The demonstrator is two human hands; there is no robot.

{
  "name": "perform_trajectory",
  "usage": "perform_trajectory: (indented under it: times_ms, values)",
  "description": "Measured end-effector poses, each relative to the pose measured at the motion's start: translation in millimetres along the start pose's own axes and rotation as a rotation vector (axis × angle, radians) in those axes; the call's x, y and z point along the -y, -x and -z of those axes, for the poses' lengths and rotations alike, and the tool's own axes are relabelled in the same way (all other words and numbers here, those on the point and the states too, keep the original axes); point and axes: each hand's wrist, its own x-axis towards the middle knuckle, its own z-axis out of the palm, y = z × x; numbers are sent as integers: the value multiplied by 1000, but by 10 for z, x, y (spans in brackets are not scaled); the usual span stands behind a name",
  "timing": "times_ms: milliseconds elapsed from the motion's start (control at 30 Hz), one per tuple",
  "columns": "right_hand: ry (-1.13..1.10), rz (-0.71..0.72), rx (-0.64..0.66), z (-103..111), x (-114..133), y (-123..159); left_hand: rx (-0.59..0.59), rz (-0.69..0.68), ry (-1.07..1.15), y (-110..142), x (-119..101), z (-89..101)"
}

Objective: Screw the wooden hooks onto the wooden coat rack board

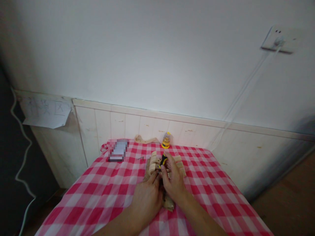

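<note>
My right hand (173,180) is closed around a black and yellow screwdriver (163,160), its tip pointing down and left. Close beside it, my left hand (149,193) reaches to the same spot, fingers together on a light wooden piece (153,164) with rounded ends. What those fingertips pinch, if anything, is too small and partly hidden. More pale wood (180,164) shows beyond my right hand. Beneath the wood lies a brownish, crumpled-looking base (169,205), mostly covered by my hands.
On the red checkered tablecloth (105,183) lie a blurred-out phone (118,150) and small screws (141,158). A curved wooden piece (145,140) and a yellow-capped container (166,140) stand by the wall. A cable (246,88) runs down from a socket (280,40).
</note>
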Motion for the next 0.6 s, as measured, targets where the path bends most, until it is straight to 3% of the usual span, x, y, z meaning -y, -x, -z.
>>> perform_trajectory:
  times_ms: [600]
  values:
    - [11,29,-37,-18,-33,-30,7,8,38,-4,-18,24]
